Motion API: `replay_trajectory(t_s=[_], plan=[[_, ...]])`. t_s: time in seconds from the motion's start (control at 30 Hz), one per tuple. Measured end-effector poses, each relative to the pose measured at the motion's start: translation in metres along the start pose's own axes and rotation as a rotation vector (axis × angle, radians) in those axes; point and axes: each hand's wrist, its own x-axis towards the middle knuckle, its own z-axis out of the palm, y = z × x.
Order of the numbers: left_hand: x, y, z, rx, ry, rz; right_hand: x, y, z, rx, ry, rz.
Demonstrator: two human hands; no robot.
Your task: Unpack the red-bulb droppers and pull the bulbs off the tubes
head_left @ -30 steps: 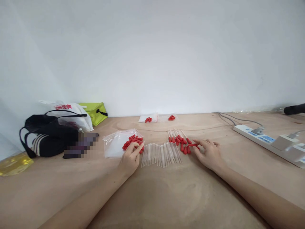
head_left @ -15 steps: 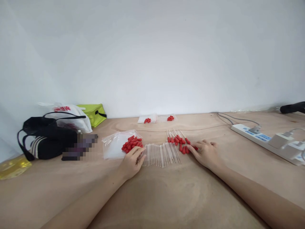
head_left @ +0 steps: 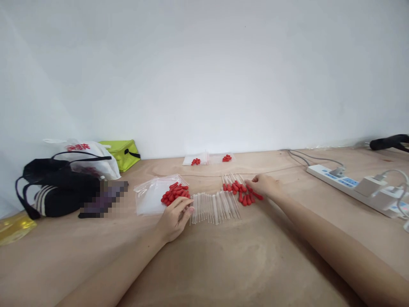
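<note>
A row of thin clear glass tubes (head_left: 215, 209) lies side by side on the table between my hands. My left hand (head_left: 175, 219) rests at the row's left end, thumb and fingers loosely apart, beside a heap of red rubber dropper bulbs (head_left: 174, 192). Behind the row's right part lie several droppers (head_left: 234, 181), red bulbs towards me and tubes pointing away. My right hand (head_left: 265, 186) has its fingertips closed at the rightmost dropper (head_left: 249, 188), partly covering it. Several loose red bulbs (head_left: 246, 199) lie just in front of those fingers.
The bulb heap lies on clear zip bags (head_left: 148, 198). Two small bags (head_left: 188, 160) with red bulbs are by the wall. At left stand a black bag (head_left: 64, 192), a white plastic bag (head_left: 111, 164) and a green bag (head_left: 123, 155). A power strip (head_left: 335, 182) with plugs is at right.
My right hand has moved away from me and slightly left, from the loose red bulbs to the rightmost dropper. My left hand stays at the tubes' left end. The view has shifted slightly.
</note>
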Motion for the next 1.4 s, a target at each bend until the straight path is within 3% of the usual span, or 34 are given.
replay_trajectory(t_s=[0.07, 0.17, 0.27, 0.33, 0.4, 0.5, 0.6, 0.7, 0.97, 1.2, 1.4], plan=[[0.000, -0.001, 0.000, 0.012, 0.011, 0.002, 0.007, -0.002, 0.002, 0.006, -0.092, 0.018], [0.000, -0.002, 0.000, 0.030, 0.023, 0.006, 0.011, -0.002, 0.005, 0.014, -0.124, 0.011], [0.001, -0.002, -0.001, 0.073, 0.053, 0.018, 0.010, -0.004, 0.004, 0.008, -0.058, 0.009], [0.002, -0.002, -0.002, 0.112, 0.077, 0.032, 0.003, -0.006, 0.002, 0.016, 0.052, -0.023], [0.004, -0.001, -0.001, 0.150, 0.094, 0.048, -0.011, -0.008, 0.001, 0.046, 0.214, -0.169], [0.005, 0.002, 0.001, 0.195, 0.133, 0.085, -0.043, -0.010, 0.007, 0.089, 0.414, -0.552], [0.006, 0.006, 0.003, 0.225, 0.153, 0.149, -0.071, -0.014, 0.019, 0.124, 0.423, -0.823], [0.006, 0.013, 0.006, 0.238, 0.136, 0.253, -0.084, -0.022, 0.028, 0.174, 0.407, -0.961], [0.014, 0.030, 0.014, 0.217, 0.132, 0.406, -0.086, -0.033, 0.032, 0.262, 0.406, -1.098], [0.012, 0.038, 0.017, 0.280, 0.154, 0.359, -0.088, -0.034, 0.030, 0.172, 0.484, -1.159], [0.010, 0.036, 0.013, 0.271, 0.168, 0.352, -0.088, -0.028, 0.029, 0.148, 0.455, -1.152]])
